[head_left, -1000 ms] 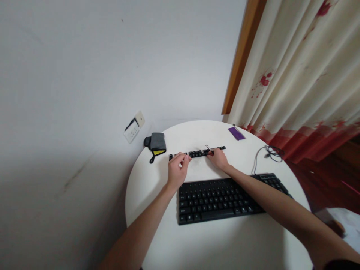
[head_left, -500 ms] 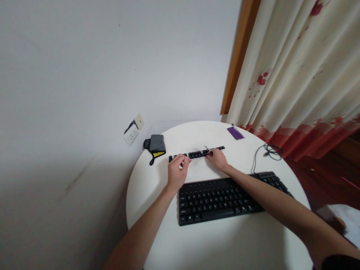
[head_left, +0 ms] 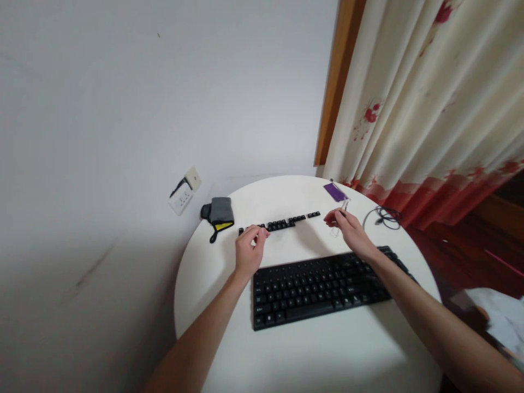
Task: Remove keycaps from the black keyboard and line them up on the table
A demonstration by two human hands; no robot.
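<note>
A broken row of loose black keycaps [head_left: 278,225] lies on the white round table [head_left: 278,188]. My left hand [head_left: 249,250] is at the left part of the row, its fingers curled and thumb close to them; anything between them is too small to make out. Farther right, my right hand [head_left: 347,230] is raised above the table with closed fingers around a thin wire keycap puller [head_left: 334,232], whose wire shows below and above the hand. Nearer me lies a black keyboard [head_left: 307,292], partly covered by my right forearm.
A grey cloth with yellow lining [head_left: 222,213] is at the table's left edge. A purple card-like piece [head_left: 334,192] lies at the back right, near the coiled keyboard cable [head_left: 388,217]. A wall socket [head_left: 180,197] is at left, a curtain [head_left: 401,109] at right.
My right hand has lifted off the keycap row and moved right with the wire puller, uncovering the row's right end. My left hand stays by the row. The view has shifted slightly.
</note>
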